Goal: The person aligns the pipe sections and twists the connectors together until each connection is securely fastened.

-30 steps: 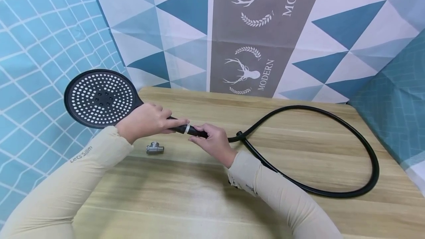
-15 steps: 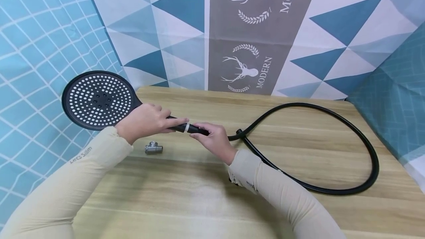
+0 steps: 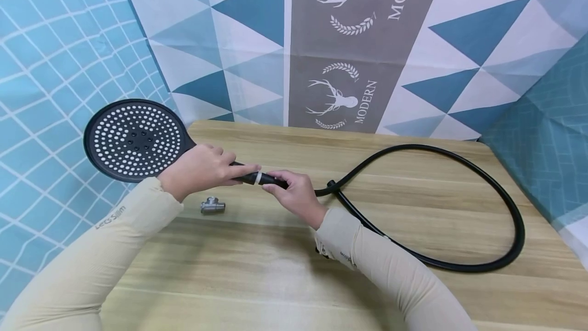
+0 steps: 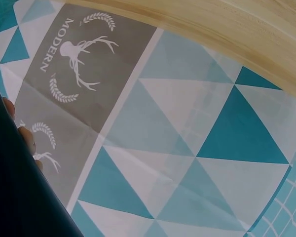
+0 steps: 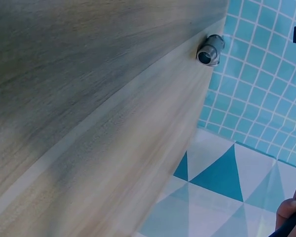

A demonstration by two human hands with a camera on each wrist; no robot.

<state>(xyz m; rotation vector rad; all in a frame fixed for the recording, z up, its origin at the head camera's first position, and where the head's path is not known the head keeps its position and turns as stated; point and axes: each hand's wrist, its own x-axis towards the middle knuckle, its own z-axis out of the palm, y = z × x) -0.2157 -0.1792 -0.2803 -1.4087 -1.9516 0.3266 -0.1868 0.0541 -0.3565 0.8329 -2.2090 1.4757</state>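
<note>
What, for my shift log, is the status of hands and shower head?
Left hand gripping shower head by handle. Right hand gripping black end beyond white ring. Hose looped on table. Metal fitting nearby, clear of hands.

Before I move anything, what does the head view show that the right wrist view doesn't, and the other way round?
Only the head view: the shower head's whole spray face, the looped black hose, the grey deer panel, and both the left hand, gripping the handle, and the right hand, just past the white band.

Only the right wrist view: the dark open end of the metal fitting, facing the camera.

Both: the fitting, wooden table, blue tile print and triangle print.
</note>
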